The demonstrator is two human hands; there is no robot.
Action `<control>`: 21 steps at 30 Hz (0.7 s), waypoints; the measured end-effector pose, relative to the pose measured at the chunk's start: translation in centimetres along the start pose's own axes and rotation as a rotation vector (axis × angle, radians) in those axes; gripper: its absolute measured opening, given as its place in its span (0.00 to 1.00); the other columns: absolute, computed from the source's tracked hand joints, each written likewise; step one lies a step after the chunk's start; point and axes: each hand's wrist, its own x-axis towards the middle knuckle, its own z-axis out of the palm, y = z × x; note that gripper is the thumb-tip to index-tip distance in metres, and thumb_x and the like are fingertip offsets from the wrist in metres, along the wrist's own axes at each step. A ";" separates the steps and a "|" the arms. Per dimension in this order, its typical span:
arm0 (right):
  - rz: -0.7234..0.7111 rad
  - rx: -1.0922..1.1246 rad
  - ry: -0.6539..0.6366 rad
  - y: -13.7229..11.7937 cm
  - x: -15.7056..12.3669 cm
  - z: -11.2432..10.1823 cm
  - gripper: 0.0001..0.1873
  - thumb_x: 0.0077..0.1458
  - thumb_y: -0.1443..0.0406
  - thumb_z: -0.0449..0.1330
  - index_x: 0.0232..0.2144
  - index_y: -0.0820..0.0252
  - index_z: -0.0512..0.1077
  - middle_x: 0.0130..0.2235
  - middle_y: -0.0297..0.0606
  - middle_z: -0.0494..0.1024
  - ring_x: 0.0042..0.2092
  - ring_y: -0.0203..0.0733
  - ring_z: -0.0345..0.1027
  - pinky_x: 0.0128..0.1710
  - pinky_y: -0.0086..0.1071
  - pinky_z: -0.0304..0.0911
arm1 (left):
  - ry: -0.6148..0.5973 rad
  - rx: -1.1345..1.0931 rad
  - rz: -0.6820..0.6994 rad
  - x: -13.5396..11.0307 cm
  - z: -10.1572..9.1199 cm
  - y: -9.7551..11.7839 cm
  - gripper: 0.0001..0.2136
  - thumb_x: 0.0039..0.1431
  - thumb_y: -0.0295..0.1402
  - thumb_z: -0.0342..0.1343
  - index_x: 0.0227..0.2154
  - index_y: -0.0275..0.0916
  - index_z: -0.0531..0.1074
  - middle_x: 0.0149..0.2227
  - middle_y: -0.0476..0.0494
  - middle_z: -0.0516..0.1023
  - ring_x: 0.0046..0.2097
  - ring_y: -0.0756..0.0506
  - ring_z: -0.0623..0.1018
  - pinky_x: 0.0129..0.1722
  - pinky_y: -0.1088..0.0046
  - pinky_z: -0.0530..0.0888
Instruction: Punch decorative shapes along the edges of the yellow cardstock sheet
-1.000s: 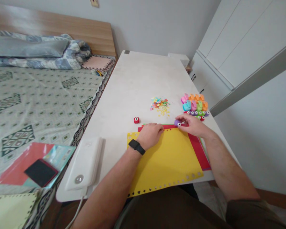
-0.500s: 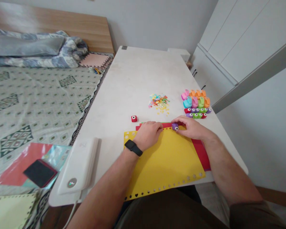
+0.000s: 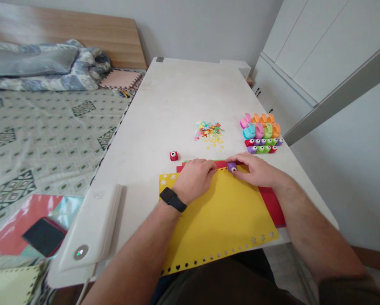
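Purple craft punch [image 3: 231, 167] pinched by the right hand [image 3: 256, 170] at the top edge of the yellow card [image 3: 218, 220], can't see how far the paper's in. Left hand [image 3: 194, 180] lies loosely curled on the card, red sheet [image 3: 271, 206] poking out underneath.

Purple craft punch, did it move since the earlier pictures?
Yes: the purple craft punch moved toward the person, onto the yellow sheet's top edge, judged against the red craft punch.

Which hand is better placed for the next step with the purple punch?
Probably the right hand: its fingers grip the purple craft punch at the top edge of the yellow paper, while the left hand lies flat on that sheet, holding nothing.
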 end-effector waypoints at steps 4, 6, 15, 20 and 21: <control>0.040 0.023 -0.008 0.1 -0.1 -0.1 0.21 0.59 0.63 0.64 0.55 0.52 0.75 0.55 0.42 0.78 0.56 0.52 0.72 0.58 0.48 0.66 | 0.000 -0.005 0.001 0.0 0.0 0.1 0.09 0.69 0.31 0.51 0.39 0.39 0.78 0.38 0.41 0.82 0.42 0.42 0.80 0.46 0.65 0.74; 0.046 0.056 -0.018 0.2 -0.1 -0.1 0.21 0.58 0.63 0.64 0.54 0.51 0.75 0.55 0.41 0.78 0.55 0.51 0.72 0.58 0.47 0.66 | 0.002 -0.004 0.005 0.0 -0.1 0.1 0.10 0.69 0.31 0.51 0.38 0.39 0.78 0.38 0.41 0.82 0.42 0.42 0.80 0.45 0.65 0.74; 0.051 0.131 -0.038 0.1 -0.2 -0.3 0.20 0.58 0.63 0.65 0.53 0.51 0.74 0.52 0.38 0.80 0.53 0.50 0.73 0.57 0.44 0.68 | 0.027 0.006 0.030 -0.1 -0.1 0.0 0.09 0.69 0.30 0.51 0.38 0.39 0.77 0.37 0.42 0.82 0.42 0.43 0.80 0.45 0.66 0.74; 0.062 0.166 -0.037 0.3 -0.2 -0.2 0.19 0.59 0.63 0.64 0.53 0.52 0.74 0.52 0.39 0.79 0.53 0.50 0.73 0.57 0.45 0.68 | 0.025 0.003 0.029 -0.1 -0.2 0.1 0.10 0.69 0.30 0.51 0.38 0.39 0.77 0.38 0.42 0.82 0.42 0.42 0.80 0.45 0.65 0.74; 0.067 0.167 -0.034 0.4 -0.2 -0.2 0.19 0.58 0.63 0.64 0.53 0.52 0.75 0.52 0.39 0.80 0.53 0.50 0.74 0.57 0.45 0.68 | 0.023 0.001 0.027 -0.1 -0.3 0.1 0.10 0.69 0.30 0.51 0.38 0.39 0.77 0.38 0.42 0.82 0.42 0.42 0.80 0.45 0.65 0.74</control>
